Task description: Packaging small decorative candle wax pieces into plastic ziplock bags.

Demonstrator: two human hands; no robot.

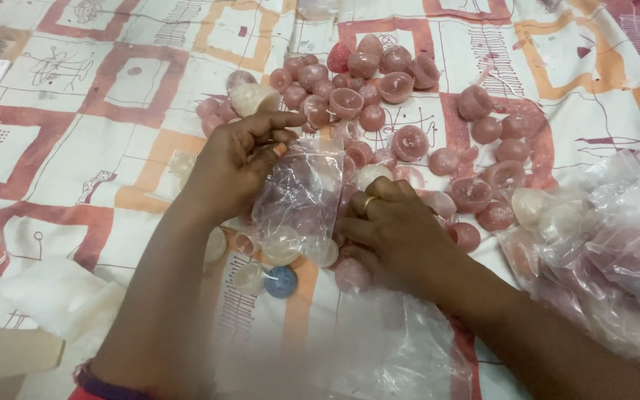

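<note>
While crinkly, hands (238,159) pinch clear bag (301,196).

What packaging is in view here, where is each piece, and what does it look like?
Small clear plastic bag: centre, held between left hand and right hand, crumpled, see-through.
Heap of clear plastic bags: right edge, crinkled, holding pale pink and white pieces.
Flat clear plastic bag: bottom centre, on the patterned cloth.
No labels, signs or screens.
</note>
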